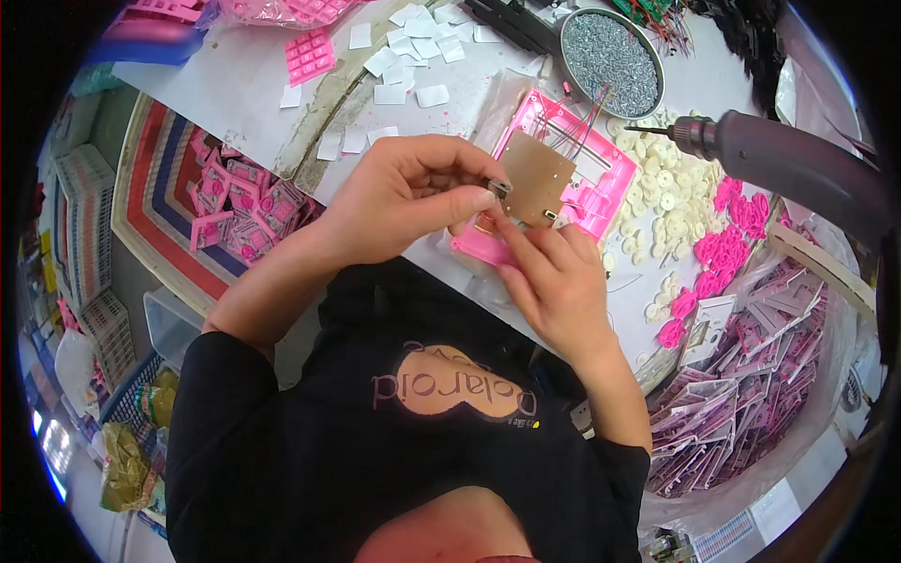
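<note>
A pink plastic casing (608,169) lies on the table in front of me, with a brown circuit board (537,178) inside it and thin wires (593,117) rising from its far end. Over the board's left edge, my left hand (404,197) is closed, pinching a small dark metallic part (500,188) between thumb and fingers. The part is too small to name. My right hand (558,281) reaches over the near side of the casing, its index fingertip beside the left thumb and its thumb held apart. A small metal component (550,216) sits by its other fingers.
A screwdriver (713,136) juts in from the right, near a round bowl of screws (615,66). Cream plastic discs (668,188) and pink pieces (723,253) are heaped at right. White squares (404,66) lie beyond. A bag of pink-and-grey parts (741,394) and a basket (141,188) flank me.
</note>
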The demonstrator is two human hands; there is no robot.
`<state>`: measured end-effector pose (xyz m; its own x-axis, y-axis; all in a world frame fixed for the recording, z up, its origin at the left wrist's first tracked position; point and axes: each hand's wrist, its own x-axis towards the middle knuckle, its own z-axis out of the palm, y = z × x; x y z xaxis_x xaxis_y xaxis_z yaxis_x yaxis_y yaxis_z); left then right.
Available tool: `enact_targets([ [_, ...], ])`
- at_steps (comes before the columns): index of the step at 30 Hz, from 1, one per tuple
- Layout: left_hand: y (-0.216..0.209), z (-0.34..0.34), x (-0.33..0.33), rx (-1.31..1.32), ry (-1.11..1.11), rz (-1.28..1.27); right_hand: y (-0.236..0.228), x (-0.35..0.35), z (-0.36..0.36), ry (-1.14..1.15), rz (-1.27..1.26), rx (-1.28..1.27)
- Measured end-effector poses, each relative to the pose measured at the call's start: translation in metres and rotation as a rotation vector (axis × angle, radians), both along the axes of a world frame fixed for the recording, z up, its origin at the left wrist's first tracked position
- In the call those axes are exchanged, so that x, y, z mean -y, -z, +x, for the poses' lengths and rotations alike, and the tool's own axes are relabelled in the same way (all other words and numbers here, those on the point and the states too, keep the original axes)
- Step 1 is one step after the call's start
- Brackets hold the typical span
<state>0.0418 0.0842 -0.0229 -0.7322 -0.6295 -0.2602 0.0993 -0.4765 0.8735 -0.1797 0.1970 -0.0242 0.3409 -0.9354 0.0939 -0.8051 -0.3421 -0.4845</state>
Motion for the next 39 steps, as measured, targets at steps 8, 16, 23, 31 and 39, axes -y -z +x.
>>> enact_targets([
  [8, 0.005, -0.015, -0.013, 0.055, -0.019, -0.364, -0.009, 0.003, -0.006, 0.078, -0.076, 0.084],
  [16, -0.007, -0.034, -0.007, 0.209, 0.202, -0.531, -0.030, 0.015, -0.015, 0.326, 0.207, 0.583],
  [23, -0.007, -0.037, -0.021, 0.281, 0.082, -1.059, -0.029, -0.017, -0.043, 0.348, 0.422, 0.504],
  [31, 0.022, -0.045, -0.047, 0.121, 0.260, -1.230, -0.015, -0.045, -0.027, 0.199, -0.044, 0.109],
  [39, 0.033, -0.044, -0.045, 0.204, 0.332, -1.314, 0.013, -0.043, -0.034, 0.165, -0.105, 0.273],
])
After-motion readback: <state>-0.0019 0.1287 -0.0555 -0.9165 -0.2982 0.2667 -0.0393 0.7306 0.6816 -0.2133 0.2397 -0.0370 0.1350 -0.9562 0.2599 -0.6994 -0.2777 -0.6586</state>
